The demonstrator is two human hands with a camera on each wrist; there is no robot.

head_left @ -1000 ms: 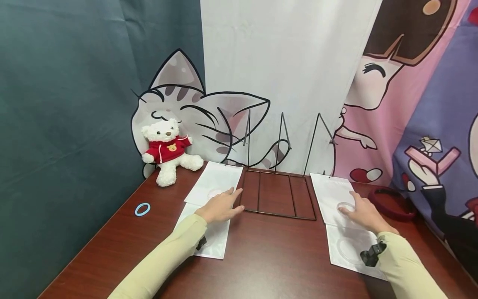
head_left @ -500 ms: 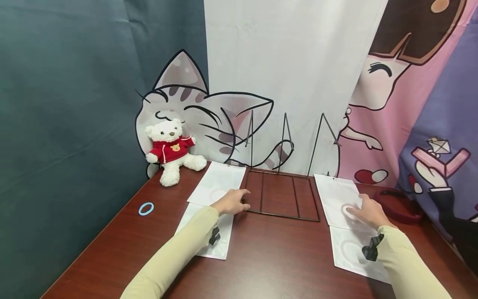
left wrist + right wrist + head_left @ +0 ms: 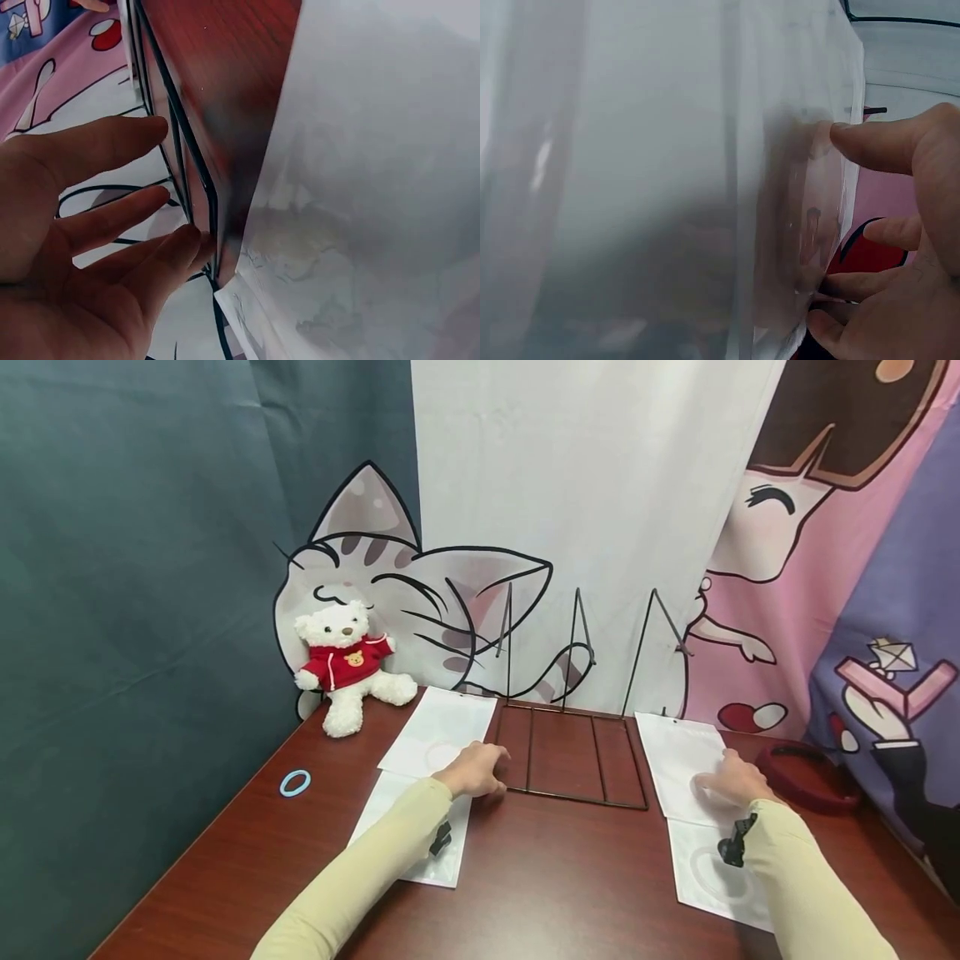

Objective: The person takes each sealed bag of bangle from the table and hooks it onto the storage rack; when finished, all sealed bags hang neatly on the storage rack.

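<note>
My left hand [image 3: 476, 768] hovers at the left rail of a black wire rack [image 3: 577, 796], its fingers loosely bent. In the left wrist view, the thumb and fingertips come close to the rack's rail; contact is unclear. Two white plastic sleeves [image 3: 450, 718] lie end to end under and beside that arm. On the right, my right hand [image 3: 735, 781] rests over the upper of two similar sleeves [image 3: 671, 752]. The right wrist view shows thumb and fingertips spread against its glossy film [image 3: 802, 217]. A faint round outline marks the lower right sleeve [image 3: 690, 893].
A light blue ring [image 3: 295, 783] lies on the brown table [image 3: 555, 893] at the left. Beyond it sits a white teddy bear [image 3: 348, 652] in a red top. A dark red band [image 3: 813, 777] lies beyond my right hand. Patterned curtains [image 3: 480, 460] hang behind.
My left hand has moved right toward the rack and its spread fingers have bent. The right hand's fingers have drawn in and lowered onto the sleeve. The head view has shifted slightly.
</note>
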